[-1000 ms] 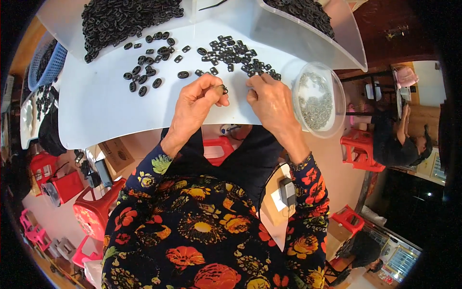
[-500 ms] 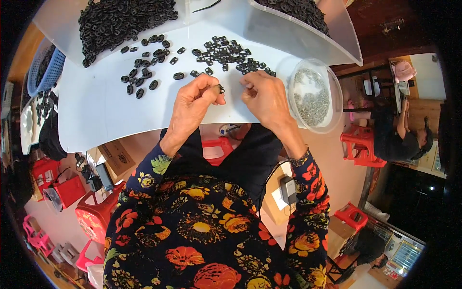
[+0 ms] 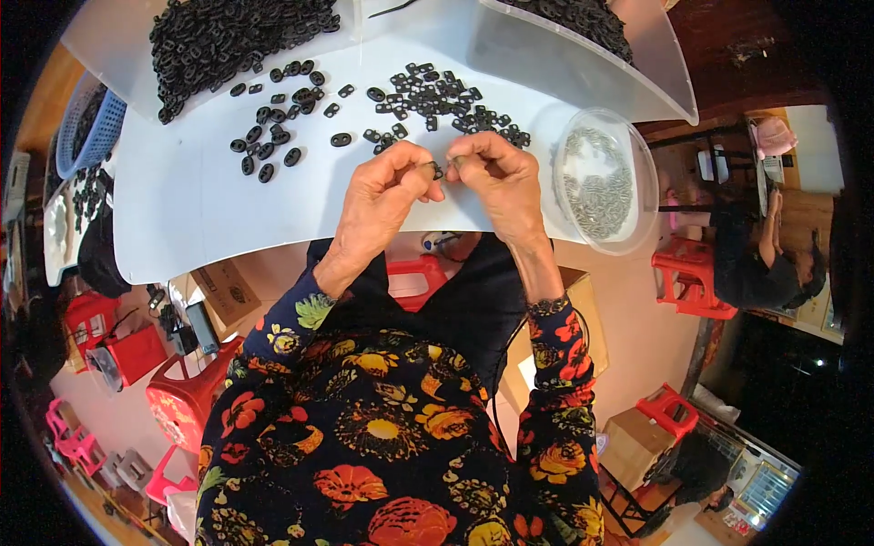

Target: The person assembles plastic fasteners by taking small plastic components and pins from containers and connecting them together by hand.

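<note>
Between the thumb and fingertips of my left hand (image 3: pixel 387 200) is a small black plastic piece (image 3: pixel 438 171), mostly covered by the fingers. Close beside it, my right hand (image 3: pixel 499 187) has its thumb and forefinger pinched together; what they hold, if anything, is too small to make out. Just beyond the hands lie a cluster of small black two-hole pieces (image 3: pixel 431 96) and, further left, scattered larger black oval pieces (image 3: pixel 292 156). A round clear tub (image 3: pixel 650 193) with small shiny metal parts (image 3: pixel 594 196) stands to the right of my right hand.
On the white tabletop (image 3: pixel 196 218), clear bins heaped with black pieces (image 3: pixel 237 45) stand at the back left and back right (image 3: pixel 583 23). A blue basket (image 3: pixel 107 127) sits at far left. Red stools (image 3: pixel 187 400) and cardboard boxes (image 3: pixel 223 296) surround me. Another person (image 3: pixel 774 255) sits at right.
My right hand has come left and closer to my left hand, which has shifted slightly right with the black piece. The fingertips of both hands now nearly meet.
</note>
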### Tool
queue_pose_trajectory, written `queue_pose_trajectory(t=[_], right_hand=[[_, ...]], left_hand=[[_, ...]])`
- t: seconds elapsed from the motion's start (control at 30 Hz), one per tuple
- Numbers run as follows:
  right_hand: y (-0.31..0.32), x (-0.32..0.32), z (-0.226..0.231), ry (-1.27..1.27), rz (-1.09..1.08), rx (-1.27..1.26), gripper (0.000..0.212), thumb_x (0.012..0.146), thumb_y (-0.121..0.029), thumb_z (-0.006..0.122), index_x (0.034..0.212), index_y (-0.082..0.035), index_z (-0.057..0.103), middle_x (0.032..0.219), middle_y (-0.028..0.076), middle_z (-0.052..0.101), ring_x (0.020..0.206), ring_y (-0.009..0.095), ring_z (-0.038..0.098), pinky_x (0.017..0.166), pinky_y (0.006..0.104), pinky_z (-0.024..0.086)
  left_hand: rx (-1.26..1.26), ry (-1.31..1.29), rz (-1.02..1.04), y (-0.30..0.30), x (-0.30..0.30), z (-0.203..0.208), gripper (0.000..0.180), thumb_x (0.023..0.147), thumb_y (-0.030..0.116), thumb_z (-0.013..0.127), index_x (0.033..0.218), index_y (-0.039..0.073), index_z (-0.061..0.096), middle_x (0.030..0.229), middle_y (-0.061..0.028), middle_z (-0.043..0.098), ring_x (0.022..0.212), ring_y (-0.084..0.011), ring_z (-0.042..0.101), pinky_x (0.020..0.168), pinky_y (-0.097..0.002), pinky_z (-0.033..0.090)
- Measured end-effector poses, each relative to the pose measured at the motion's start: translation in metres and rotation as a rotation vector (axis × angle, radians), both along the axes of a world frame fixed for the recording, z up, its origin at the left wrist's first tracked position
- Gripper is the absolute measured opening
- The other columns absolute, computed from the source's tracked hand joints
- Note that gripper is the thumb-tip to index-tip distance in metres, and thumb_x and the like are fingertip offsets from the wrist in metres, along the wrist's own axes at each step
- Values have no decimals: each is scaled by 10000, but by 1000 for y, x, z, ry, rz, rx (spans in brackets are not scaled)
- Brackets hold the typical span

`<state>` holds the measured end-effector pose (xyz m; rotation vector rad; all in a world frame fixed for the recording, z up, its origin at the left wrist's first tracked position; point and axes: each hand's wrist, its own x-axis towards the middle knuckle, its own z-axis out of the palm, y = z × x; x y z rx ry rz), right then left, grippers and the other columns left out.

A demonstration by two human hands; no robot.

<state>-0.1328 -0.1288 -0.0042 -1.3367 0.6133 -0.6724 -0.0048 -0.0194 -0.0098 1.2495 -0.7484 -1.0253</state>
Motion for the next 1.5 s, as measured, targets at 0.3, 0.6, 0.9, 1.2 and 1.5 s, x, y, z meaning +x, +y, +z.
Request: queue_pose_trajectory(t=[0.3,0.6,0.9,1.2,1.5], right_hand=[[2,0,1,-9,42,-6,133,834,38,596,954,-18,614,866,14,636,777,76,589,710,228,487],[5,1,-3,-69,22,-28,143,833,27,626,956,-28,580,864,7,622,781,74,570,720,229,479],[6,1,-5,-71,-4,-43,138,846,14,635,956,-42,573,851,-12,600,767,58,549,705,215,468],[10,1,-5,-36,5,-117,123,848,13,634,951,-30,583,848,-11,606,759,46,559,685,205,478],[6,0,1,59,34,-191,35,881,-24,604,893,3,623,730,-26,587,662,33,500,600,191,431]], left_hand=[[-21,17,18,-2,-4,1,86,859,2,491,903,1,565,758,-3,564,718,-85,592,673,-237,472],[-33,24,17,-2,-6,-1,73,870,14,488,894,9,556,745,0,562,716,-76,574,677,-233,468],[-34,-21,16,-1,-6,-1,56,878,30,487,875,18,542,741,-4,560,701,-60,551,659,-222,455],[-56,-125,71,0,-12,-7,45,867,32,497,866,5,534,728,-13,570,682,-52,533,620,-211,430],[-68,52,-50,-1,-3,-5,46,883,5,490,894,-5,533,784,-34,597,733,-106,602,677,-247,481]])
